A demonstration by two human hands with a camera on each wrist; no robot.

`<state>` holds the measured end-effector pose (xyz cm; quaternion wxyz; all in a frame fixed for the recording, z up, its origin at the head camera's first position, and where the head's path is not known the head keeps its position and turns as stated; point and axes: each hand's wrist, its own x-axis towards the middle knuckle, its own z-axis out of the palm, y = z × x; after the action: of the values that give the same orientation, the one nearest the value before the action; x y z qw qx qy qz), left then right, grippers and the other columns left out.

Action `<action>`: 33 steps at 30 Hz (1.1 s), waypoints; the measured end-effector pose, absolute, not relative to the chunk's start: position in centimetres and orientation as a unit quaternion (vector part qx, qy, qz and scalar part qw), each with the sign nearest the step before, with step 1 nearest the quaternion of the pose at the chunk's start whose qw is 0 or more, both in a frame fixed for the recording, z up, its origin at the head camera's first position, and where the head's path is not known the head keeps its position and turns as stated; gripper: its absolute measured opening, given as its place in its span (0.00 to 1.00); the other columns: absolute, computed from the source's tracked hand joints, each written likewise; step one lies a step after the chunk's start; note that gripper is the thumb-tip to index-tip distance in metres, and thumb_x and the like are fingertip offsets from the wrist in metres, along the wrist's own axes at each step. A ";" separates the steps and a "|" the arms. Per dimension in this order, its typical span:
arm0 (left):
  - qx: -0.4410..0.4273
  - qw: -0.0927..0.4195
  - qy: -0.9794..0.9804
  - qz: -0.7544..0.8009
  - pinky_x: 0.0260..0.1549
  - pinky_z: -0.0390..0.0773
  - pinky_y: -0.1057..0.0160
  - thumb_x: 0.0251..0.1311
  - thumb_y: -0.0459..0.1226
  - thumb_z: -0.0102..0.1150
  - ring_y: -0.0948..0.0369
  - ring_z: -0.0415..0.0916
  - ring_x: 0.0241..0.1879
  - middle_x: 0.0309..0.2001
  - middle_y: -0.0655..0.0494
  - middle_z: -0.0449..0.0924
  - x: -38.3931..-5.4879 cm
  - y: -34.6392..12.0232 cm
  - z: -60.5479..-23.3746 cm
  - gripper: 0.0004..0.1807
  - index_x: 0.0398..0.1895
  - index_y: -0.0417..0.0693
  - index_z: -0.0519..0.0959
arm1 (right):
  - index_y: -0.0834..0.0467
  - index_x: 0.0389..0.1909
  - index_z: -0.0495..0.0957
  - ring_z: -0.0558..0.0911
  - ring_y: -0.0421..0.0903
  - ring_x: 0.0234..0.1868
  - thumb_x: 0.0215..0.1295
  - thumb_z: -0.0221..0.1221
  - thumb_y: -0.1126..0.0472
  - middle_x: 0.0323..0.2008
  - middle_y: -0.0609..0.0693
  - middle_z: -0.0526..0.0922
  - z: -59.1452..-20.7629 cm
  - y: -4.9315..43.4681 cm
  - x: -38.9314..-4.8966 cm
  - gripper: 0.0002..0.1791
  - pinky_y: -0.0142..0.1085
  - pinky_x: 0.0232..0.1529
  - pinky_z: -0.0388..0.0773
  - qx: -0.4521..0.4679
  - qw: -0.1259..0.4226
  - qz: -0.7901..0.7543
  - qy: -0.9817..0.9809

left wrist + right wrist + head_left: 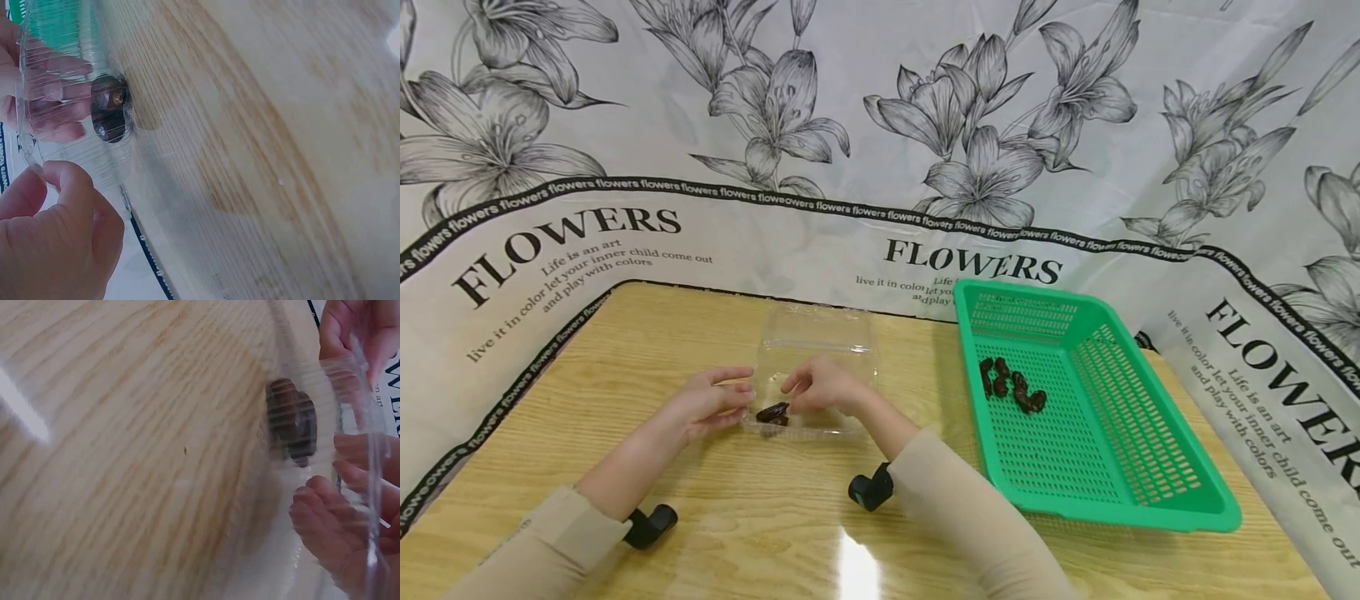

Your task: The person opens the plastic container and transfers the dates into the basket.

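Note:
An open clear plastic clamshell container lies on the table in front of both hands. My left hand pinches its rim at the left side between thumb and forefinger, as the left wrist view shows. Reaching inside the container, my right hand has its fingers loosely bent and held apart, with nothing between them. Dark brown, glossy dates rest together near the container's front left corner, right by the right fingertips. Through the clear wall, the dates also appear in the right wrist view.
To the right stands a green plastic basket with slotted walls. Several more dates lie on its floor toward the left. A white flower-printed cloth hangs behind the wooden table and along its sides.

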<state>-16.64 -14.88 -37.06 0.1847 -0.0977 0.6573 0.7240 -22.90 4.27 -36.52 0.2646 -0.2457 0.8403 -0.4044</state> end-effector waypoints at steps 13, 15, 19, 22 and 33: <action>-0.095 0.185 0.660 0.722 0.32 0.76 0.71 0.63 0.27 0.51 0.65 0.71 0.36 0.54 0.42 0.63 -16.5 -14.9 -37.3 0.33 0.70 0.34 0.52 | 0.64 0.40 0.83 0.79 0.40 0.34 0.52 0.67 0.68 0.35 0.52 0.84 -38.2 2.1 -22.2 0.13 0.28 0.36 0.75 -0.273 0.213 -0.364 0.865; -0.094 0.187 0.658 0.723 0.32 0.76 0.72 0.63 0.27 0.51 0.65 0.71 0.35 0.53 0.42 0.63 -16.5 -14.8 -37.3 0.33 0.70 0.33 0.51 | 0.64 0.39 0.83 0.80 0.40 0.35 0.52 0.67 0.67 0.35 0.52 0.84 -38.4 1.9 -22.1 0.12 0.27 0.36 0.75 -0.286 0.202 -0.340 0.873; -0.099 0.185 0.648 0.732 0.31 0.75 0.72 0.64 0.26 0.50 0.67 0.71 0.34 0.53 0.42 0.62 -16.7 -14.8 -37.3 0.33 0.70 0.33 0.51 | 0.63 0.36 0.84 0.78 0.37 0.31 0.50 0.68 0.67 0.32 0.50 0.85 -38.5 1.7 -22.1 0.10 0.26 0.33 0.74 -0.302 0.185 -0.316 0.880; -0.103 0.186 0.645 0.734 0.30 0.75 0.73 0.64 0.26 0.50 0.67 0.71 0.33 0.53 0.43 0.62 -16.9 -14.6 -37.3 0.33 0.70 0.34 0.51 | 0.62 0.33 0.84 0.75 0.36 0.27 0.50 0.68 0.66 0.28 0.48 0.84 -38.5 1.7 -22.2 0.08 0.26 0.31 0.72 -0.294 0.183 -0.317 0.883; -0.107 0.192 0.644 0.733 0.32 0.75 0.72 0.63 0.26 0.51 0.65 0.71 0.35 0.52 0.44 0.62 -16.9 -14.7 -37.1 0.34 0.70 0.35 0.51 | 0.61 0.31 0.84 0.73 0.35 0.24 0.52 0.68 0.65 0.24 0.47 0.82 -38.5 1.8 -22.2 0.06 0.25 0.29 0.71 -0.269 0.203 -0.337 0.879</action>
<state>-16.89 -14.69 -37.10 0.1920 -0.1074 0.6439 0.7328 -22.24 1.81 -38.51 0.2035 -0.2688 0.8789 -0.3373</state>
